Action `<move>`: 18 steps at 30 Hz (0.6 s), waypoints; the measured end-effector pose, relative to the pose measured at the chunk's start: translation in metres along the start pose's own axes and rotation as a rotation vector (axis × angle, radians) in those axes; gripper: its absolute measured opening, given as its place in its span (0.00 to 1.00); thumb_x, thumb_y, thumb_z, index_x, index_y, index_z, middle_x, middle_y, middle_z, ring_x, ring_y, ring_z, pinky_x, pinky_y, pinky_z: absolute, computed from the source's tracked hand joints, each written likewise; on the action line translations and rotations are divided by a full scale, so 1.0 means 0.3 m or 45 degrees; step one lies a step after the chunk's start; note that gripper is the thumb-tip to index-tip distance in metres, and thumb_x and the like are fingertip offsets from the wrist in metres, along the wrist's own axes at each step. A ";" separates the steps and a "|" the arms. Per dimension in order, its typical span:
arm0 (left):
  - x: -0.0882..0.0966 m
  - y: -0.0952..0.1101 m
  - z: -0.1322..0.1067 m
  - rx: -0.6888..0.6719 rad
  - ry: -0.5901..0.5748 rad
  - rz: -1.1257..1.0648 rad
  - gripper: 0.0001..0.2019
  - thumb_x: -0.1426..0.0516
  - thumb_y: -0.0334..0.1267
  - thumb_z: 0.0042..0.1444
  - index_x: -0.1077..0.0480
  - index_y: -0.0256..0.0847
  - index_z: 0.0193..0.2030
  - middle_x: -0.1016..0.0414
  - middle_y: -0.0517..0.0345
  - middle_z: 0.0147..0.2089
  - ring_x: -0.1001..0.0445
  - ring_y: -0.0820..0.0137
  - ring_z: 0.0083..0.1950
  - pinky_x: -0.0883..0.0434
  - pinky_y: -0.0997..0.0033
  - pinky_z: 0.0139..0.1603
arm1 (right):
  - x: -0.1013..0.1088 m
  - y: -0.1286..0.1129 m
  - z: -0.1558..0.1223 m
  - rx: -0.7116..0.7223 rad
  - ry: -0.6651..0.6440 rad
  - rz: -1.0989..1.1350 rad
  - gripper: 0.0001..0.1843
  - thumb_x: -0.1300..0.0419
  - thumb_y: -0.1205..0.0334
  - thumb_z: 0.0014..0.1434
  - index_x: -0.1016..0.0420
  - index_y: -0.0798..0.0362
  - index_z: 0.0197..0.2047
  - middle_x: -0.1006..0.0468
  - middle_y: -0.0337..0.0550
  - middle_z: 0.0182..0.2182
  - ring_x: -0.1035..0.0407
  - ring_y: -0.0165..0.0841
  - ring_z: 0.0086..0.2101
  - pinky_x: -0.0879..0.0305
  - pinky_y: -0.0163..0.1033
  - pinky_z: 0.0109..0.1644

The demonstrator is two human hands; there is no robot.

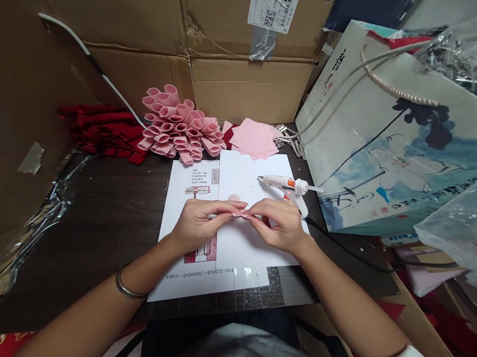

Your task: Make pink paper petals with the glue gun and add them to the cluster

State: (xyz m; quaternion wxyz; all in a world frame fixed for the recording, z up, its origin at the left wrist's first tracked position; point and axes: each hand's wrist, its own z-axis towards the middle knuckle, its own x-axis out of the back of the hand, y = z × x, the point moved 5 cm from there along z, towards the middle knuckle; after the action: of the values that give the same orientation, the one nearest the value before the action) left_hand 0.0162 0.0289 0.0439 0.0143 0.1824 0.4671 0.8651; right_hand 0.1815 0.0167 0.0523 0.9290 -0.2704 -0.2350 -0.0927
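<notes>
Our fingers (226, 205) pinch a folded pink paper (241, 215) from both sides; slackening could let it spring open near the glue gun (283, 182).

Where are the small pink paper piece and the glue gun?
Small pink paper piece (241, 215): head view, on its pinched middle.
Hot glue gun (281, 181): head view, on its white barrel.

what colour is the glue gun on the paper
The hot glue gun is white with an orange section, which shows clearly in the head view.
</notes>
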 end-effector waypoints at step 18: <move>-0.010 -0.015 -0.010 0.083 0.046 -0.219 0.05 0.38 0.28 0.57 0.21 0.40 0.37 0.18 0.54 0.44 0.19 0.65 0.46 0.22 0.64 0.53 | -0.009 -0.006 0.007 -0.087 -0.001 0.036 0.04 0.40 0.70 0.59 0.25 0.54 0.38 0.21 0.40 0.27 0.36 0.26 0.20 0.41 0.35 0.22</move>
State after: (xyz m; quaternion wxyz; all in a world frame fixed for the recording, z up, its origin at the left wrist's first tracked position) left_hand 0.0174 0.0283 0.0379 0.0741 0.1266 0.5089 0.8482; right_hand 0.1779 0.0164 0.0534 0.9204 -0.3052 -0.2284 -0.0874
